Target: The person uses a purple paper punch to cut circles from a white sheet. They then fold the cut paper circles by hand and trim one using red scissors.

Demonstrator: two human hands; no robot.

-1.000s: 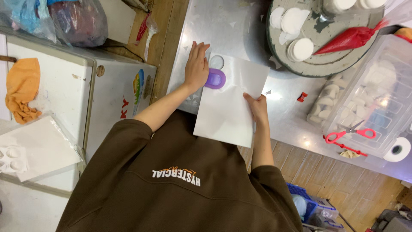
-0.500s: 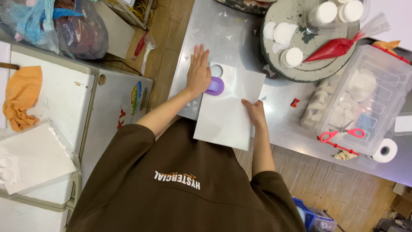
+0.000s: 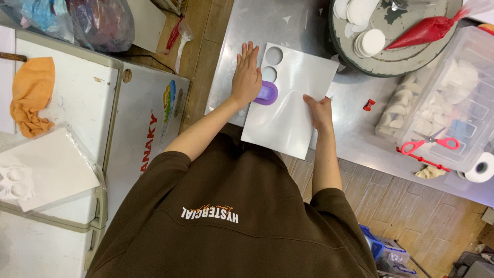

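Observation:
A white sheet [image 3: 288, 110] lies on the steel table [image 3: 242, 31] with two round holes [image 3: 274, 55] cut near its far left corner. My left hand [image 3: 246, 77] presses down on a purple round cutter [image 3: 266, 93] just below the holes, with the fingers stretched out over the sheet's left edge. Over on the sheet's right edge, my right hand [image 3: 319, 110] pinches it, and the sheet bows up slightly there.
A round tray [image 3: 391, 56] with white discs [image 3: 371, 41] and a red piping bag [image 3: 424, 31] sits at the back right. A clear plastic bin [image 3: 453, 103] carries red scissors [image 3: 429, 141], with a paper roll [image 3: 481, 167] beside it. A white chest freezer [image 3: 77, 103] with an orange cloth [image 3: 31, 92] stands on the left.
A second round hole now shows in the sheet. My left hand and the purple cutter have moved a little nearer along the sheet's left edge. My right hand still holds the right edge.

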